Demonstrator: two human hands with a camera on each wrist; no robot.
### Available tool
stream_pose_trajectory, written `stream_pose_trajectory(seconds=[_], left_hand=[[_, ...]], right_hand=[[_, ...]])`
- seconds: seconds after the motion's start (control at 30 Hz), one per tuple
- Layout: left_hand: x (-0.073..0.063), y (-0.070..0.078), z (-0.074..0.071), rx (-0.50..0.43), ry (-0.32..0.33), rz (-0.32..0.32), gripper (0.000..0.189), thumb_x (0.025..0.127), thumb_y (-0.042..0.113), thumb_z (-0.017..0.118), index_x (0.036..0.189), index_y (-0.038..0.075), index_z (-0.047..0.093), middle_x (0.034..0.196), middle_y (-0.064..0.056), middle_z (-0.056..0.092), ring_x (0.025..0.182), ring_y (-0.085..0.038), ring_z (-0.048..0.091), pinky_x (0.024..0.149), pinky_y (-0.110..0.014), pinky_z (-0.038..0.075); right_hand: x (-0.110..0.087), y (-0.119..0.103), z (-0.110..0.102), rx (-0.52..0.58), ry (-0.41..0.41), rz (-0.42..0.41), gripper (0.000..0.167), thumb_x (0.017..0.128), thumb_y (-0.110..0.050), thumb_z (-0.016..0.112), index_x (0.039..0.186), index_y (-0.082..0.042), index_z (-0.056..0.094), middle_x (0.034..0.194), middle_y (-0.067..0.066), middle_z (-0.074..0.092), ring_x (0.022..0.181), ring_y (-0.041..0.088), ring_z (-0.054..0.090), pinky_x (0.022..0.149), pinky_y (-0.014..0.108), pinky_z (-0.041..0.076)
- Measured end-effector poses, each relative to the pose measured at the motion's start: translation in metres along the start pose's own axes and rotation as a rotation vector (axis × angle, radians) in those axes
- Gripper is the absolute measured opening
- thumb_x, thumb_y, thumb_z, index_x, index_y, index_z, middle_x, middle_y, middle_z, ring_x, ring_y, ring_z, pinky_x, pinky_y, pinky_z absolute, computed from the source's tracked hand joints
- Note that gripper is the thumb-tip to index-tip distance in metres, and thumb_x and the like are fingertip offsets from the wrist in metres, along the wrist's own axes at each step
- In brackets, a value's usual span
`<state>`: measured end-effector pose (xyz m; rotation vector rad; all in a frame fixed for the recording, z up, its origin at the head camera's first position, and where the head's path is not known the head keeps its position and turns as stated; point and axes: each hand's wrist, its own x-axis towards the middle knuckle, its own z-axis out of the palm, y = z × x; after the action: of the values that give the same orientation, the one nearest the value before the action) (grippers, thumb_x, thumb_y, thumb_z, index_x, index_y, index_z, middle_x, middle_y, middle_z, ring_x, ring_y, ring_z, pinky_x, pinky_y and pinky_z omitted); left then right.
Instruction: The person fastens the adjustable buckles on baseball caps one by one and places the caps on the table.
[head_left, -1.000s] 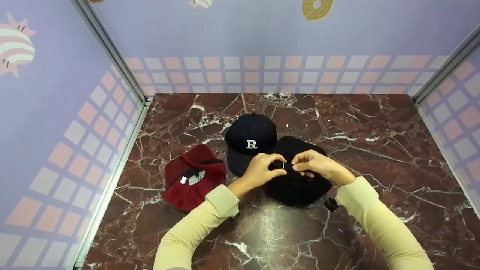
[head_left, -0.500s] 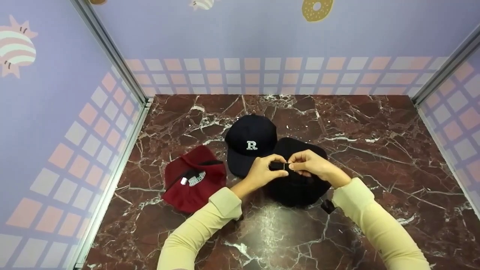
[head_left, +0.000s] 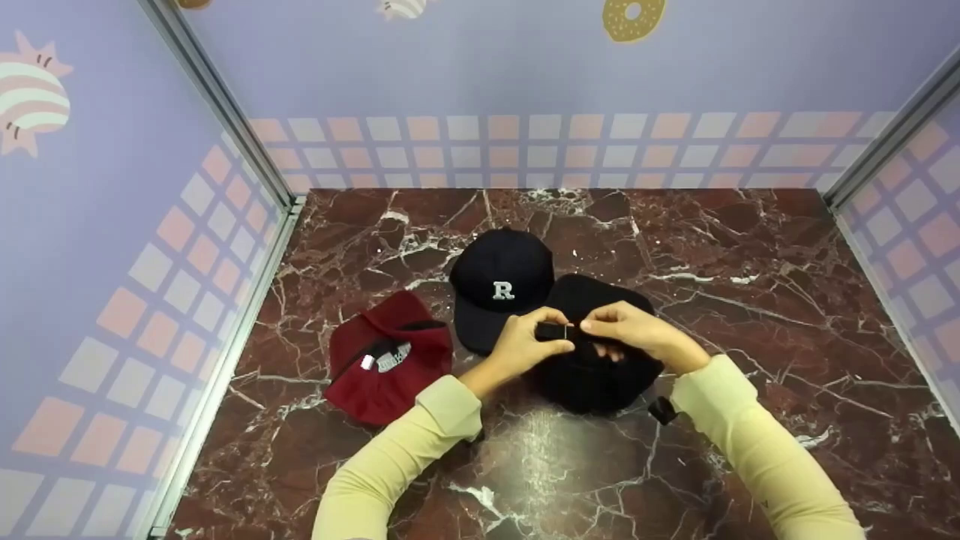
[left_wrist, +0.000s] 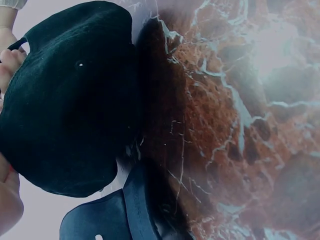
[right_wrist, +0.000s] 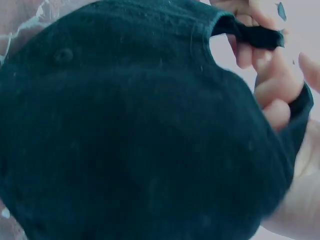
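A black cap [head_left: 592, 386] sits between my hands, with its back opening and strap toward me. My left hand [head_left: 519, 343] pinches the black strap [head_left: 553, 331] between thumb and index finger, beside a thin metal buckle [head_left: 568, 331]. At the buckle's other side my right hand [head_left: 641, 331] holds the other strap part with thumb and index finger. Its other fingers show through the cap's opening. The right wrist view has the cap's dark crown [right_wrist: 125, 130] up close, and a strap end [right_wrist: 262, 37] between fingers. In the left wrist view the cap [left_wrist: 75, 100] hides most of both hands.
Behind my left hand stands a navy cap [head_left: 501, 262] with a white R. To the left a dark red cap [head_left: 390, 360] lies with its inside showing. All rest on a red marbled table [head_left: 750, 300], bounded by patterned panels [head_left: 480, 82] at back and sides.
My right thumb and index finger have drawn slightly right from the buckle, and more of its other fingers show below. The left hand barely moves. The other two caps stay put.
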<state>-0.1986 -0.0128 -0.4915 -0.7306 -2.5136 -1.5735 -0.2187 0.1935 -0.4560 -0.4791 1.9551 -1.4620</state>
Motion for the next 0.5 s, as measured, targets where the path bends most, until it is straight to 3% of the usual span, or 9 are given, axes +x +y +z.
stream_pose_trajectory(seconds=[0.27, 0.5], left_hand=[[-0.001, 0.005, -0.002, -0.048, 0.009, -0.048, 0.030, 0.065, 0.019, 0.077, 0.089, 0.007, 0.063, 0.086, -0.003, 0.068, 0.077, -0.011, 0.060, 0.070, -0.018, 0.045], [-0.004, 0.038, -0.013, -0.116, -0.013, -0.049, 0.027, 0.067, 0.010, 0.075, 0.089, 0.000, 0.062, 0.088, -0.011, 0.067, 0.079, -0.008, 0.056, 0.074, -0.017, 0.043]], right_hand=[[-0.004, 0.004, -0.005, -0.088, -0.065, -0.028, 0.025, 0.084, -0.009, 0.055, 0.089, 0.015, 0.054, 0.057, 0.000, 0.051, 0.044, 0.007, 0.047, 0.041, 0.019, 0.041], [0.000, 0.003, 0.004, -0.057, -0.015, -0.009, 0.026, 0.085, -0.009, 0.054, 0.083, 0.016, 0.050, 0.053, -0.003, 0.047, 0.041, 0.005, 0.041, 0.038, 0.017, 0.033]])
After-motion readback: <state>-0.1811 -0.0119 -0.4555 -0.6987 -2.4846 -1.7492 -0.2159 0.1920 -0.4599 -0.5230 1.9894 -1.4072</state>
